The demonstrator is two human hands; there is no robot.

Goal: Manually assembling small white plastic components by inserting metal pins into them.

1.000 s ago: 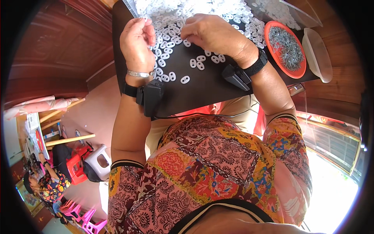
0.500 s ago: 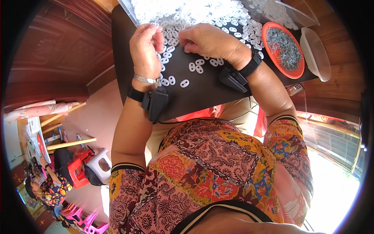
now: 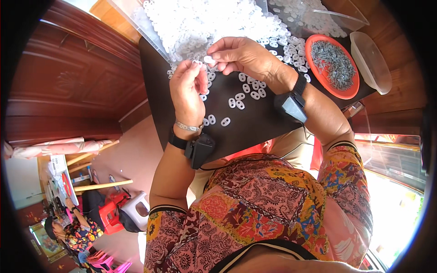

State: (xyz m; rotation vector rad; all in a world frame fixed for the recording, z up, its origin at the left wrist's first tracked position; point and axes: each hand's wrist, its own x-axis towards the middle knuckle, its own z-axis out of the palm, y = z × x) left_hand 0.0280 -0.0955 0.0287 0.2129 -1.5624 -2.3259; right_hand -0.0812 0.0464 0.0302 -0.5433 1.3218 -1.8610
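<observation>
The black tabletop (image 3: 255, 127) carries a big heap of white plastic pieces (image 3: 205, 22) along its far edge, with a red dish of small grey metal bits (image 3: 334, 63) off to the right. Both hands are raised together just short of the heap. The right hand (image 3: 243, 57) pinches one small white piece (image 3: 208, 59) at its fingertips, and the left hand (image 3: 186, 88), fingers curled, meets it from the left, practically touching.
</observation>
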